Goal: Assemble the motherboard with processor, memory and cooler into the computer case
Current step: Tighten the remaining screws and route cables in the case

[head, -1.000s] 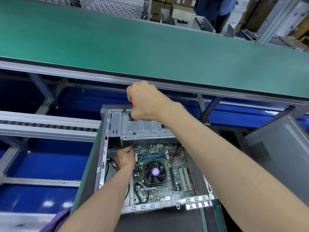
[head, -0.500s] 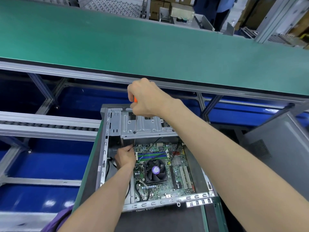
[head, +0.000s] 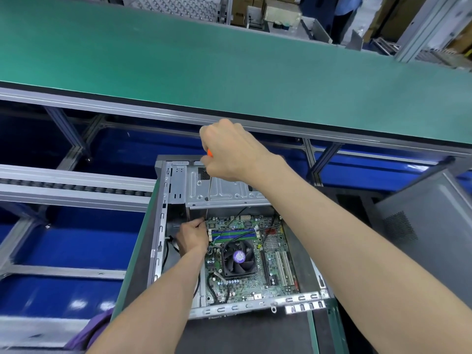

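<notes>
R hand [head: 229, 149] is wrapped tight round an orange screwdriver [head: 209, 175], tip down thru the metal tray [head: 229, 190]. L hand [head: 192, 236] pinches near the tip, at the motherboard [head: 255, 256] corner. Board w/ fan [head: 239, 256] lies inside the case [head: 159, 226].

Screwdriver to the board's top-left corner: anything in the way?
Yes. The metal drive bracket overhangs that corner; the screwdriver in the right hand drops through a hole in it. The left hand sits at the motherboard corner, hiding the tip.
</notes>
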